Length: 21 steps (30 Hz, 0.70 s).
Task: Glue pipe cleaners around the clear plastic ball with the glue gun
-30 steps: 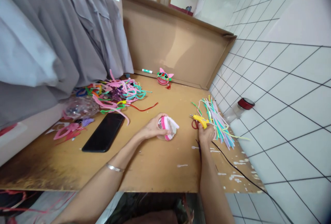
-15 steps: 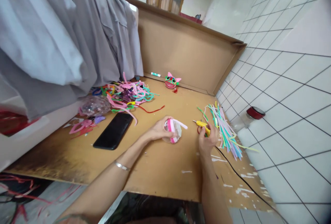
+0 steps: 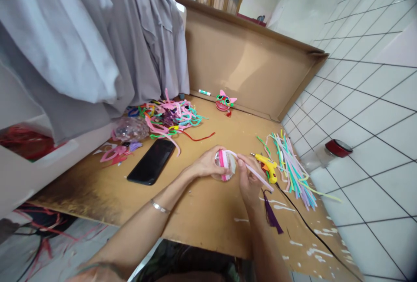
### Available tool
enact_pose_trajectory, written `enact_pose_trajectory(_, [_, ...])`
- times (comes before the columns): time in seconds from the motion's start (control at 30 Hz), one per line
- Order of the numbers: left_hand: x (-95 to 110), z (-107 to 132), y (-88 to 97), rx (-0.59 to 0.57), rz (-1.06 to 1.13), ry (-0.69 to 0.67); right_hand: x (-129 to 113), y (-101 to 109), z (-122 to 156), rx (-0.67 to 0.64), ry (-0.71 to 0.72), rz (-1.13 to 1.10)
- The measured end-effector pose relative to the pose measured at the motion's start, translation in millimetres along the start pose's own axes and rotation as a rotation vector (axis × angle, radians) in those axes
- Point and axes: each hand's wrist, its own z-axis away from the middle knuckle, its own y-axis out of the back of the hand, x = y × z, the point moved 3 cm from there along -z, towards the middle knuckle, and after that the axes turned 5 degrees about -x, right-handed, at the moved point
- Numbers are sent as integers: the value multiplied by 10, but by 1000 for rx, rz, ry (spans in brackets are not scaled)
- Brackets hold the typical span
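My left hand [image 3: 211, 163] is wrapped round a small clear round container [image 3: 231, 167] banded with pink and white fuzzy strips. From the container's top a pale pink pipe cleaner [image 3: 257, 175] stretches to the right. My right hand [image 3: 249, 182] pinches that pipe cleaner close to the container. Beyond my right hand, a yellow hot glue gun [image 3: 267, 167] rests on the table with its nozzle pointing left. A purple tassel [image 3: 272, 212] lies beside my right wrist.
Loose pipe cleaners [image 3: 295, 169] lie at the right by the tiled wall, near a red-lidded jar [image 3: 339, 147]. A black phone [image 3: 151, 162] and a tangled pipe-cleaner pile [image 3: 176, 114] are on the left. A cat-faced craft [image 3: 224, 101] and marker [image 3: 204, 92] sit at the back. The glue gun's cord [image 3: 312, 225] trails to the front right.
My right hand has let go of the glue gun, now lying on the table, and moved left to pinch the pipe cleaner. My left hand still holds the container. The view has shifted slightly.
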Motion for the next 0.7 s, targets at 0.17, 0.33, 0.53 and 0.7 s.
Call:
enact_pose_trajectory(0.17, [-13, -8, 9, -3, 6, -17, 131, -30, 162, -32, 29, -22])
enact_pose_trajectory(0.33, [-81, -8, 11, -19, 84, -26, 82, -65, 151, -48, 42, -14])
enact_pose_trajectory(0.53, [-92, -1, 18, -55, 174, -28, 77, -113, 146, -63, 44, -7])
enact_pose_trajectory(0.7, [-37, 19, 37, -60, 149, -16, 86, -140, 139, -66, 11, -23])
